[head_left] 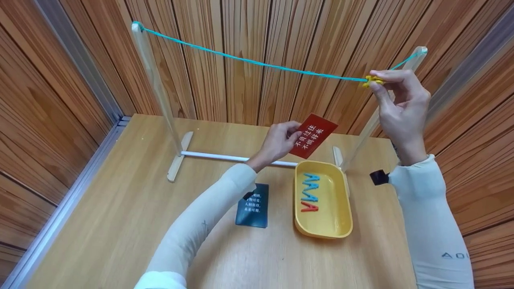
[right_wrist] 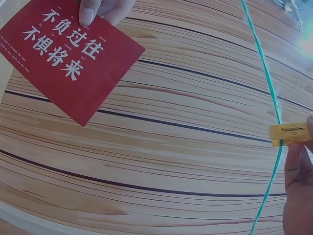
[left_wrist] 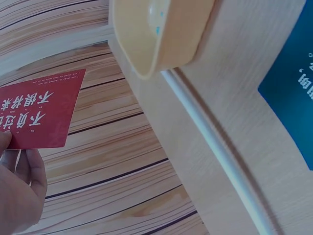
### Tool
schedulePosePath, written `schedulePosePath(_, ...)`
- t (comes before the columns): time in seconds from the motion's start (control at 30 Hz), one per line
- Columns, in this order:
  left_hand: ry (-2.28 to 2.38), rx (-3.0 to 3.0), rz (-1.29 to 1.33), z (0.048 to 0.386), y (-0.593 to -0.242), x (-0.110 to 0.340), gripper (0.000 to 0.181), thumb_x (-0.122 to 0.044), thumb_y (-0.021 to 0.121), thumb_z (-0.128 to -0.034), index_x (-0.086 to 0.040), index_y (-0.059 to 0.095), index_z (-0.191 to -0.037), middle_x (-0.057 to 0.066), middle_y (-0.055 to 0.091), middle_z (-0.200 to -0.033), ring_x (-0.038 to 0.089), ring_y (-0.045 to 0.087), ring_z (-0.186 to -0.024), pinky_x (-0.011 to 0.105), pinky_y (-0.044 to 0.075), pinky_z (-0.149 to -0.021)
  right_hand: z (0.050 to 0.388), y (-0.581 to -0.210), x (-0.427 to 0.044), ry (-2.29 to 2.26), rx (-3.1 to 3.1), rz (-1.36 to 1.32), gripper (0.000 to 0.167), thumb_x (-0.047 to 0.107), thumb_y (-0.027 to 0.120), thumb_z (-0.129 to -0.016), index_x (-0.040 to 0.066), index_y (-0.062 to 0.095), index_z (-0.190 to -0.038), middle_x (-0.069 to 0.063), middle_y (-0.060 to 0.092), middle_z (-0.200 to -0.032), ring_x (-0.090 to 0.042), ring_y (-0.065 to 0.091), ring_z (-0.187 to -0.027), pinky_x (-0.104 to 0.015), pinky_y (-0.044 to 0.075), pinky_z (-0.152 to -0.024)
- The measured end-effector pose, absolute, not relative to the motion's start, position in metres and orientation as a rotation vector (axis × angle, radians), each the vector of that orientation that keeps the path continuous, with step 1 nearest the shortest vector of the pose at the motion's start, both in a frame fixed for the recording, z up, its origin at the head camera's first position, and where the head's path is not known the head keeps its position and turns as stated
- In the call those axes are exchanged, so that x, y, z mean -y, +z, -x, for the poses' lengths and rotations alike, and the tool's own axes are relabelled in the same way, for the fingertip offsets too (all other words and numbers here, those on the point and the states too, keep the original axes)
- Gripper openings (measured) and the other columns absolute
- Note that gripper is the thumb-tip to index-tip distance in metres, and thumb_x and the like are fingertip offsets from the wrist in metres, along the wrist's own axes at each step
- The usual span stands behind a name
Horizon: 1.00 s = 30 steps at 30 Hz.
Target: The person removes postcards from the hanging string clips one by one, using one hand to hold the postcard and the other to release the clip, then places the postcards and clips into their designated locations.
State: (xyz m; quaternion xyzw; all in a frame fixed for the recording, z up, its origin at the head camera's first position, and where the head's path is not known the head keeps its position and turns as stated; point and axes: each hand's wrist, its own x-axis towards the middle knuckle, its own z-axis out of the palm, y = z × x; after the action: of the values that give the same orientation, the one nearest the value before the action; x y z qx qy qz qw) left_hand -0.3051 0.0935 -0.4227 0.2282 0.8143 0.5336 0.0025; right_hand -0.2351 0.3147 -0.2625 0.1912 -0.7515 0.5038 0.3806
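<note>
My left hand pinches a red card with white Chinese characters by its edge; the card is tilted, below the string. Higher up at the right, my right hand pinches a yellow clothespin between thumb and fingers. In the right wrist view the clothespin sits across the green string. That string runs between two posts and bends down at the clothespin. The card is apart from the string.
Below the hands stands a yellow tray with several blue clothespins and a red clothespin. A dark teal card lies under the left forearm. The wooden posts are joined by a white rod near the tabletop.
</note>
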Motion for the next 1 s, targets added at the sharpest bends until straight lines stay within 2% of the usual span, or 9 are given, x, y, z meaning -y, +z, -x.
schedulePosePath(0.13, 1.683, -2.553, -0.681, 0.305, -0.427, -0.089, 0.028, -0.022, 0.067, -0.1040, -0.021, 0.071, -0.132, -0.004, 0.076, -0.121, 0.009, 0.073, -0.110, 0.031, 0.062, -0.096, 0.234, -0.269, -0.314, 1.292, 1.844, -0.537, 0.018, -0.008, 0.069, -0.095, -0.013, 0.066, -0.113, -0.005, 0.077, -0.115, -0.017, 0.073, -0.104, -0.022, 0.058, -0.095)
schedulePosePath(0.33, 1.697, -2.541, -0.657, 0.305, -0.435, -0.083, 0.029, -0.022, 0.066, -0.1044, -0.020, 0.071, -0.133, -0.003, 0.076, -0.120, 0.010, 0.073, -0.109, 0.030, 0.062, -0.095, 0.229, -0.276, -0.308, 1.308, 1.773, -0.591, 0.018, -0.010, 0.069, -0.094, -0.016, 0.064, -0.110, -0.006, 0.077, -0.113, -0.019, 0.074, -0.108, -0.022, 0.058, -0.097)
schedulePosePath(0.47, 1.695, -2.552, -0.637, 0.305, -0.441, -0.078, 0.029, -0.022, 0.066, -0.1040, -0.019, 0.071, -0.133, -0.003, 0.077, -0.120, 0.009, 0.074, -0.108, 0.030, 0.062, -0.095, 0.227, -0.282, -0.305, 1.293, 1.792, -0.611, 0.017, -0.012, 0.069, -0.093, -0.017, 0.064, -0.109, -0.009, 0.077, -0.113, -0.019, 0.074, -0.105, -0.021, 0.058, -0.092)
schedulePosePath(0.6, 1.695, -2.563, -0.603, 0.305, -0.447, -0.072, 0.030, -0.022, 0.068, -0.1033, -0.019, 0.071, -0.133, -0.002, 0.077, -0.121, 0.009, 0.073, -0.107, 0.031, 0.063, -0.095, 0.227, -0.288, -0.305, 1.260, 1.851, -0.636, 0.019, -0.016, 0.068, -0.092, -0.016, 0.065, -0.110, -0.012, 0.077, -0.115, -0.015, 0.074, -0.103, -0.019, 0.058, -0.089)
schedulePosePath(0.87, 1.739, -2.517, -0.535, 0.304, -0.454, -0.063, 0.036, -0.020, 0.068, -0.1031, -0.020, 0.068, -0.139, -0.002, 0.075, -0.122, 0.011, 0.072, -0.109, 0.032, 0.062, -0.096, 0.228, -0.310, -0.302, 1.220, 1.995, -0.709, 0.027, -0.017, 0.069, -0.090, -0.010, 0.067, -0.116, -0.017, 0.074, -0.118, -0.012, 0.072, -0.106, -0.019, 0.058, -0.096)
schedulePosePath(1.0, 1.740, -2.513, -0.519, 0.304, -0.457, -0.059, 0.034, -0.018, 0.068, -0.1033, -0.018, 0.069, -0.138, 0.001, 0.076, -0.122, 0.014, 0.073, -0.110, 0.036, 0.062, -0.097, 0.226, -0.320, -0.300, 1.172, 2.067, -0.717, 0.031, -0.015, 0.070, -0.091, -0.005, 0.068, -0.120, -0.012, 0.074, -0.121, -0.006, 0.071, -0.103, -0.016, 0.056, -0.097)
